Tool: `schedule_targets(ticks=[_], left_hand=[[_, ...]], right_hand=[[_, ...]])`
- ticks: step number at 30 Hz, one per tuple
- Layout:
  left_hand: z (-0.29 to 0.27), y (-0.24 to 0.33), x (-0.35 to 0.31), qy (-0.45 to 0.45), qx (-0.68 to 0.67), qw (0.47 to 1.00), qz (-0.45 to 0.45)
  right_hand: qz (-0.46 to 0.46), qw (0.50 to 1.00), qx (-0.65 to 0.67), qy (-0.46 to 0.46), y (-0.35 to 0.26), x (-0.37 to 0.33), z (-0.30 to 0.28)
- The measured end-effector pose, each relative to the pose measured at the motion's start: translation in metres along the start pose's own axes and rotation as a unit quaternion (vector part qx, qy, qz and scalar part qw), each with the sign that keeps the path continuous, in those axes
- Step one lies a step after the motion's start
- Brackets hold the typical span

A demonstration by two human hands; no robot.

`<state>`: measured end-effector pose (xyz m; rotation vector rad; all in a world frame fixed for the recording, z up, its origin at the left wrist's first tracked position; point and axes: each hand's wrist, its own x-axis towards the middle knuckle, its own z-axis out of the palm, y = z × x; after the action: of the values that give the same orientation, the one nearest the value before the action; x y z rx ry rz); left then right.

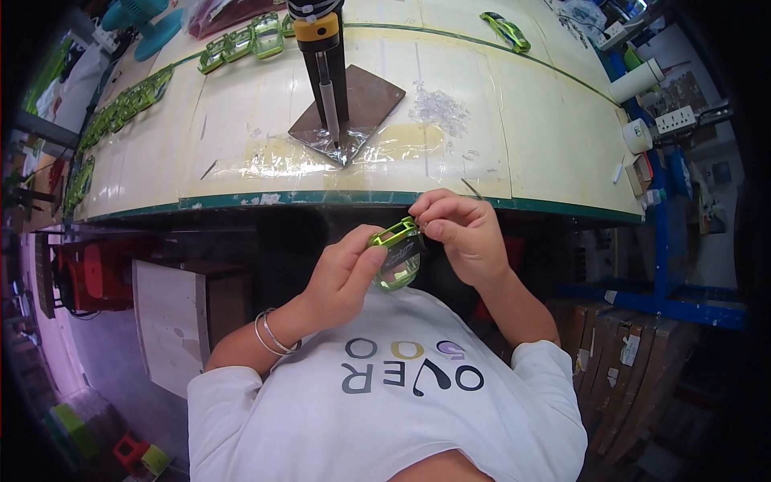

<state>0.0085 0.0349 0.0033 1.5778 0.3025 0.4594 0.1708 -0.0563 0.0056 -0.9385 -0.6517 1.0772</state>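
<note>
Over my lap, just off the table's front edge, my left hand (351,261) is closed around a bright green plastic shell (395,233) that looks like a toy car body. The shell has a dark panel and a clear rounded part at its lower end. At its upper right corner my right hand (459,233) is closed, thumb and fingertips pinched against the rim. What those fingertips hold, if anything, is too small to make out. A thin dark strip (472,189) shows just above the right hand; whether the hand holds it I cannot tell.
A yellow-and-black upright tool (319,30) with a pointed rod stands over a brown metal plate (376,95) on the table (474,112). Clear scraps (439,108) lie to its right. Green shells (128,100) line the left side; another shell (506,32) lies far right.
</note>
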Motion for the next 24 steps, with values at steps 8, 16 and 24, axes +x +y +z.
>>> schedule_targets(ticks=[8, 16, 24], left_hand=[[-0.002, 0.006, -0.002, -0.019, 0.016, 1.000, -0.013], [-0.001, 0.007, -0.002, -0.026, 0.067, 0.997, 0.037], [-0.008, 0.011, -0.003, -0.037, 0.089, 0.994, 0.051]], right_hand=[[0.032, 0.998, 0.055, 0.005, 0.005, -0.008, 0.008], [-0.034, 0.998, -0.052, 0.000, 0.007, -0.011, 0.004], [-0.237, 0.899, -0.368, -0.012, 0.013, -0.017, 0.008]])
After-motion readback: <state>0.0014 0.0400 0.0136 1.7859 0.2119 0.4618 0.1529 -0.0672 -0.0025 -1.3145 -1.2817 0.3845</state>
